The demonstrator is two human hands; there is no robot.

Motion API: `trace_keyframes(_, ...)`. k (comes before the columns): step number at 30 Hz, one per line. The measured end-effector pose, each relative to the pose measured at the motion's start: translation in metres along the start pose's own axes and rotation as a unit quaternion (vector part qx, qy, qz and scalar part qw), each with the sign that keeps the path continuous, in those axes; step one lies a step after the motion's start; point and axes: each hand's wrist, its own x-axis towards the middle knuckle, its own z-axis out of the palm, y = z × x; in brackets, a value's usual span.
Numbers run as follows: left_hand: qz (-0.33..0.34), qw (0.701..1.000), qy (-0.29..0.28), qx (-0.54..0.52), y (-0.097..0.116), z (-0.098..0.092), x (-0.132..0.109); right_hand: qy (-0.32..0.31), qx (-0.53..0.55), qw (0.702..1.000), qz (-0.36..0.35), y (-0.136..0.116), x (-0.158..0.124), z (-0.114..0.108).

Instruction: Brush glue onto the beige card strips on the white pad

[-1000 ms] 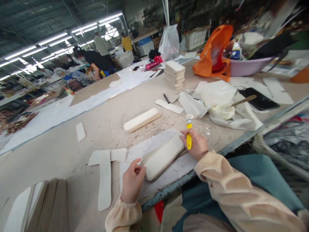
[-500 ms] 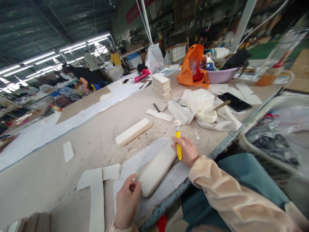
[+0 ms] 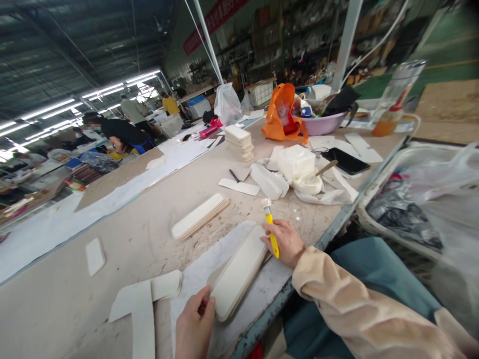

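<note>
In the head view, my right hand (image 3: 284, 242) is closed round a paintbrush (image 3: 274, 242) with a yellow handle, its pale, coated bristles pointing up and away from me. The same hand's fingertips touch the far end of a stack of long white round-ended strips (image 3: 241, 274), which lies aslant on a white sheet (image 3: 198, 279). At the stack's near left corner, my left hand (image 3: 195, 321) is closed, thumb and forefinger pinching at the strip edge. Its other fingers are curled and partly hidden.
Another strip stack (image 3: 200, 215) lies beyond, with a taller stack (image 3: 238, 142) farther back. A white tub (image 3: 309, 182) with a stick stands near a black phone (image 3: 346, 160). Crossed white pieces (image 3: 142, 309) lie left. A basket (image 3: 368, 214) borders the table's right edge. A person (image 3: 119, 132) bends over another table.
The view has shifted a little, so the table things sit farther left. Both hands stay at the stack; the brush tilts slightly more to the left.
</note>
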Motion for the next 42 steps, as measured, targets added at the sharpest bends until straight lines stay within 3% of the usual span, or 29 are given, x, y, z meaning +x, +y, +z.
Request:
trace_keyframes(7, 0.031, 0.999, 0.015, -0.022, -0.005, 0.003, 0.002, -0.033, 0.030, 0.995, 0.093, 0.005, 0.000, 0.003)
trace_keyframes(17, 0.021, 0.999, -0.004, -0.025, -0.006, 0.005, 0.003, -0.030, 0.024, 0.995, 0.097, 0.004, -0.001, 0.006)
trace_keyframes(21, 0.053, 0.998, -0.017, 0.012, 0.006, 0.002, 0.004, -0.038, 0.017, 0.994, 0.099, 0.001, 0.000, 0.004)
trace_keyframes(28, 0.129, 0.980, -0.065, 0.139, 0.044, 0.007, 0.014, -0.048, 0.023, 0.993, 0.109, 0.000, 0.001, 0.005)
trace_keyframes(32, 0.122, 0.980, -0.079, 0.133, 0.047, 0.011, 0.016, -0.046, 0.039, 0.991, 0.116, -0.001, 0.001, 0.005)
trace_keyframes(42, 0.122, 0.984, -0.034, 0.123, 0.055, 0.014, 0.011, -0.050, 0.073, 0.990, 0.111, -0.002, 0.002, 0.002)
